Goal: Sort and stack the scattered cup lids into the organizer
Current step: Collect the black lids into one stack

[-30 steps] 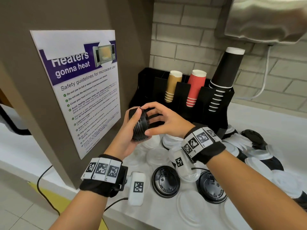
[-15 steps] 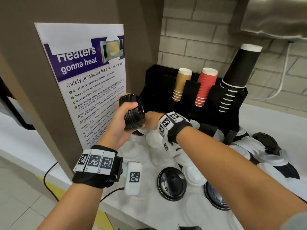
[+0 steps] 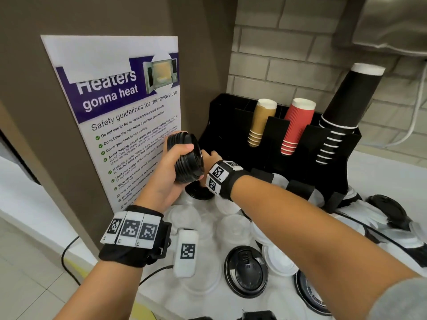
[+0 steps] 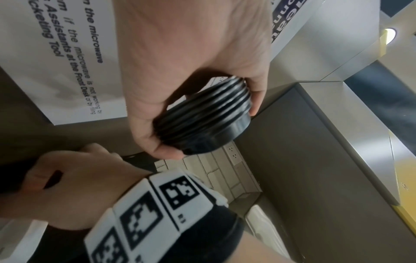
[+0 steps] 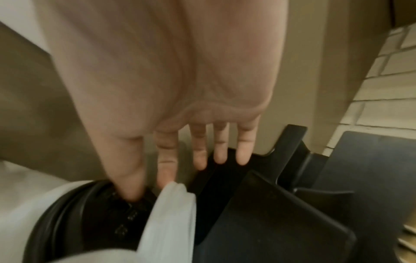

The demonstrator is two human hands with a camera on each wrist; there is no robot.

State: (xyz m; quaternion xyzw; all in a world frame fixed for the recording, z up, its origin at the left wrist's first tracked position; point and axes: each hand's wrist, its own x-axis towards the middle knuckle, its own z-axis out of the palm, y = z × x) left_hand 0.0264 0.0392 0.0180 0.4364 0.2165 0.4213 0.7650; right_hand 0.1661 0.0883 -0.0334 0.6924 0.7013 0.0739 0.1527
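Head view shows your left hand (image 3: 172, 174) wrapped around a nested stack of black lids (image 3: 187, 157), thumb over the top edge and fingers curled beneath, held up off the surface just in front of the poster (image 3: 120, 112). That grip is closed firmly round the stack; the left wrist view confirms it, with the ribbed rims of the stack (image 4: 202, 115) seated in your palm.

Your right hand (image 3: 211, 158) reaches past the stack toward the left end of the black organizer (image 3: 221, 121). From the right wrist view your fingers (image 5: 199, 151) are straight and spread, and your thumb tip sits down on a black lid (image 5: 99, 218) that lies partly under a white lid (image 5: 168, 222) at the organizer's foot. This grip is wide, with nothing yet pinched; the picture is blurred, so I cannot tell whether the forefinger touches too.

You look to be mid-collection: gathering black lids into the held stack before it goes into a compartment. Many lids remain scattered on the surface (image 3: 161, 294), white and clear ones near your wrists and another black lid (image 3: 246, 270) nearer you, so the job seems far from finished.

Next, I judge you need to slide the black lid free of the white one, pinch its rim, and bring it to the stack dome-aligned so it nests cleanly.
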